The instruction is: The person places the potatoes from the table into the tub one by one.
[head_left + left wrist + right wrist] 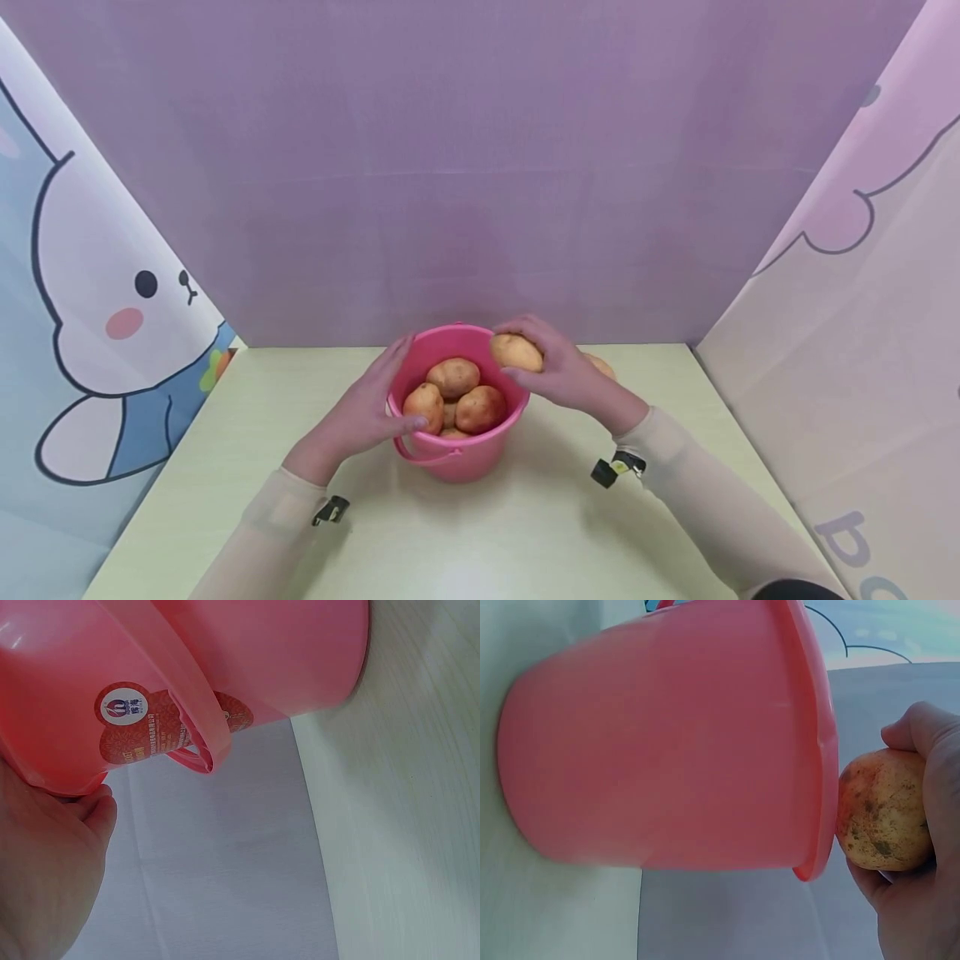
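A pink bucket (467,465) stands upright on the table with several potatoes (453,377) inside. My left hand (366,414) grips its left rim, the thumb reaching over the inside. In the left wrist view the fingertips curl at the edge of the bucket (292,652), whose handle (187,671) hangs down over a printed label. Over the right rim, my right hand (566,371) holds a brown potato (516,352) between thumb and fingers. The right wrist view has this potato (885,810), dark-spotted, right at the rim.
Another potato (602,365) lies on the table behind my right wrist, mostly hidden by it. The pale wooden table (465,550) meets a purple cloth wall (480,183) at the back. Printed cartoon panels rise on the left and right sides.
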The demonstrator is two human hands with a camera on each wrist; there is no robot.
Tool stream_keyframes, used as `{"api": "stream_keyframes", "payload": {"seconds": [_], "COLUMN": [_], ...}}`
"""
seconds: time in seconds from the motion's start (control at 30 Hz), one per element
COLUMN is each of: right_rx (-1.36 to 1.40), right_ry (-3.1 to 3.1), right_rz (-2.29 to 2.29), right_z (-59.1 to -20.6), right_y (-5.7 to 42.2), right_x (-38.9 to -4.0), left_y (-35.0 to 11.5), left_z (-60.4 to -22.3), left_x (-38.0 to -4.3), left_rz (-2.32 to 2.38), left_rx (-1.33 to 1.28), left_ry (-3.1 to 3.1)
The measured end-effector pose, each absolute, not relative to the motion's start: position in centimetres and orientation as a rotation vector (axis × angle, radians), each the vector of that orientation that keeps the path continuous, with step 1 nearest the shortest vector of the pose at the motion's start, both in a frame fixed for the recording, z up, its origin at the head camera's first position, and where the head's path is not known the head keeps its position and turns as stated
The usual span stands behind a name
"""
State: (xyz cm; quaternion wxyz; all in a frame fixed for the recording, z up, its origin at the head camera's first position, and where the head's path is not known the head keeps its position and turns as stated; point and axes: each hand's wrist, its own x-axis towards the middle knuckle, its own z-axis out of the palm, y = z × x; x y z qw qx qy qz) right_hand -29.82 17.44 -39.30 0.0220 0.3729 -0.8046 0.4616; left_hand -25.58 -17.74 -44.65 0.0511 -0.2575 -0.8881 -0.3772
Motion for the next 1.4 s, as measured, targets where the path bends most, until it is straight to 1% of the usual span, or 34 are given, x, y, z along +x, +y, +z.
{"api": "stream_keyframes", "payload": {"seconds": [0.27, 0.5, 0.8, 1.07, 1.4], "right_rx": [1.245, 1.351, 1.421, 1.532, 1.573], "right_ry": [-2.473, -2.441, -2.468, -2.454, -2.473], "right_rz": [1.503, 1.477, 1.481, 1.616, 1.537], "right_z": [-39.4, -39.4, -39.3, -39.6, -39.5], "right_y": [16.3, 15.5, 14.6, 13.5, 12.8], "right_x": [-29.6, -29.7, -29.4, -29.5, -29.4], "left_y": [-17.7, -17.7, -17.7, -17.8, -17.7], "left_z": [-44.8, -44.7, -44.5, -44.7, -44.6], "left_x": [-25.5, -25.5, -25.4, -25.6, -25.6], "left_rz": [-1.172, -1.188, -1.165, -1.176, -1.193], "left_rx": [-0.756, -0.760, -0.755, -0.771, -0.757], "left_ry": [-2.715, -2.710, -2.721, -2.709, -2.723]}}
